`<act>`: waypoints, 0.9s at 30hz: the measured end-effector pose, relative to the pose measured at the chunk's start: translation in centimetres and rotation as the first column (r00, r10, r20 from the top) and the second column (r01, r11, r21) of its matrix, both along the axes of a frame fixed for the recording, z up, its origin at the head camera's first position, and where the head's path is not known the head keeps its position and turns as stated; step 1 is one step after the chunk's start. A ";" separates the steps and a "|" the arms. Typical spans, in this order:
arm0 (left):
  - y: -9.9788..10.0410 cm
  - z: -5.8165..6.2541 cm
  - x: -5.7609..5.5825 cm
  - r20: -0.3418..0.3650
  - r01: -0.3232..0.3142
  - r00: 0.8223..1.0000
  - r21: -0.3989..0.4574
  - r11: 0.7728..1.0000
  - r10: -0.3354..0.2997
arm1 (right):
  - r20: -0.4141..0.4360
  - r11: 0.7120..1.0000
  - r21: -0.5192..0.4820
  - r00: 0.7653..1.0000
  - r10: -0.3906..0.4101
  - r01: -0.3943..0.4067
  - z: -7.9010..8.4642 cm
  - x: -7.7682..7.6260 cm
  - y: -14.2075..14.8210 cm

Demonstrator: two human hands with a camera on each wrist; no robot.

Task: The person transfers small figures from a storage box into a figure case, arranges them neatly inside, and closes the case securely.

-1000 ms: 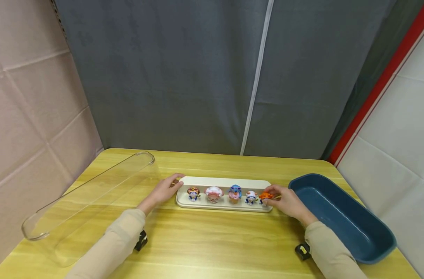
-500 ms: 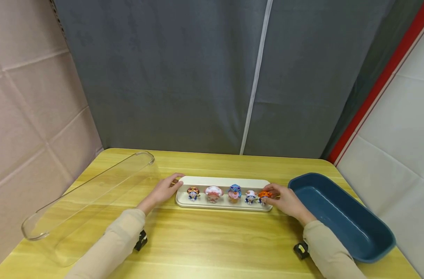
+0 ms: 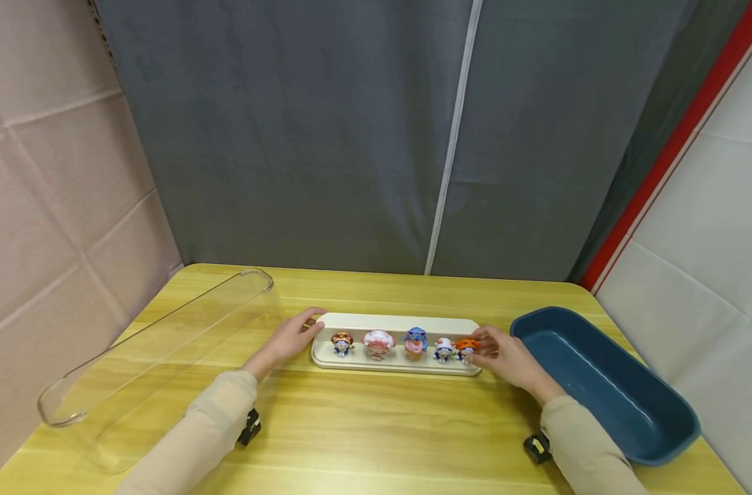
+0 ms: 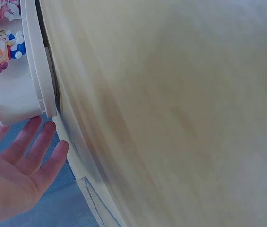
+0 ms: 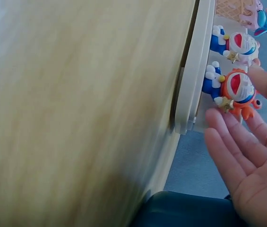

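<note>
In the head view my right hand [image 3: 506, 356] is at the right end of a long white tray [image 3: 407, 323]. Its digits are round a toy figurine with an orange crab hat [image 5: 237, 90], which stands on the tray. Beside that one is a figurine with a white hat [image 3: 443, 350]. Further left stand a blue and pink ice-cream figurine [image 3: 416, 343], a large pink-and-white figurine [image 3: 378, 344] and a figurine with a red-and-yellow hat [image 3: 341, 343]. My left hand [image 3: 291, 337] touches the tray's left end, its fingers [image 4: 42, 144] spread and relaxed in the left wrist view.
A clear plastic cover [image 3: 166, 344] lies slantwise on the left of the wooden table [image 3: 376, 426]. On the right, close to my right forearm, stands a deep blue basin [image 3: 605, 378]. A grey curtain [image 3: 289, 137] hangs behind the table.
My right hand and the crab-hat figurine have shifted slightly left, closer to the white-hat figurine. The tray has crept left a little. The left hand stays nearly still.
</note>
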State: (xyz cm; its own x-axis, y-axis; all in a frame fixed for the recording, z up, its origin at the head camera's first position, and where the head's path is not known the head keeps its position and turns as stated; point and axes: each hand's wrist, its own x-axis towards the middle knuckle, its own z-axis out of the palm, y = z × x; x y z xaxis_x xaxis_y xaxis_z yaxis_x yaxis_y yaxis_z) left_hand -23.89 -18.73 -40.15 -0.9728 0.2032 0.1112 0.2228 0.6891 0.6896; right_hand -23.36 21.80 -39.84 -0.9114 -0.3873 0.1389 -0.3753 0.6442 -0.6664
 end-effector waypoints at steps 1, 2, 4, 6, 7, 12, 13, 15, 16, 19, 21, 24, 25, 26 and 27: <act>0.0 0.0 0.0 0.003 -0.002 1.000 0.001 1.000 0.002 | -0.011 1.000 0.008 1.000 0.000 0.000 0.0 0.1 0.0; 0.0 0.0 0.0 0.001 0.000 1.000 0.002 1.000 0.000 | -0.022 1.000 0.022 1.000 -0.009 0.010 0.1 0.3 0.1; 0.1 0.0 0.0 -0.001 0.001 1.000 0.004 1.000 -0.001 | -0.045 0.998 0.052 0.999 -0.030 0.032 0.2 0.6 0.0; 0.1 0.0 0.0 -0.004 0.002 1.000 0.003 1.000 -0.002 | -0.070 0.995 0.089 0.996 -0.047 0.053 0.3 1.0 0.0; 0.1 0.0 -0.1 -0.005 0.002 1.000 0.003 1.000 -0.002 | -0.079 0.992 0.103 0.995 -0.063 0.071 0.4 1.2 0.0; 0.0 0.1 -0.1 -0.006 0.000 1.000 -0.007 1.000 0.000 | -0.100 0.976 0.182 0.990 -0.104 0.121 0.6 1.9 -0.1; 0.0 0.1 -0.1 -0.005 -0.001 1.000 -0.008 1.000 0.001 | -0.095 0.971 0.200 0.989 -0.111 0.129 0.6 2.0 -0.1; 0.0 0.1 -0.1 -0.006 0.002 1.000 -0.011 1.000 -0.002 | -0.081 0.964 0.233 0.991 -0.109 0.125 0.6 2.1 -0.1; 0.0 0.1 -0.1 -0.003 -0.001 1.000 -0.010 1.000 0.001 | -0.076 0.961 0.249 0.992 -0.104 0.120 0.5 2.2 -0.1; 0.0 0.0 -0.1 0.002 -0.001 1.000 -0.012 1.000 0.001 | -0.083 0.952 0.286 0.993 -0.084 0.105 0.4 2.1 -0.1; 0.0 0.0 -0.1 0.004 0.000 1.000 -0.009 1.000 0.000 | -0.095 0.946 0.310 0.993 -0.068 0.094 0.3 2.1 -0.2; 0.0 0.0 -0.1 -0.001 0.005 1.000 -0.008 1.000 -0.005 | -0.098 0.936 0.340 0.993 -0.066 0.095 0.2 1.9 -0.3; 0.0 0.0 0.0 -0.003 0.008 1.000 -0.008 1.000 -0.008 | -0.097 0.932 0.350 0.993 -0.067 0.097 0.2 1.8 -0.4; 0.0 0.0 0.0 -0.005 0.010 1.000 -0.009 1.000 -0.010 | -0.095 0.928 0.359 0.993 -0.069 0.098 0.2 1.8 -0.4; -0.1 0.1 0.0 -0.008 0.010 1.000 -0.009 1.000 -0.011 | -0.092 0.926 0.364 0.993 -0.072 0.101 0.2 1.7 -0.5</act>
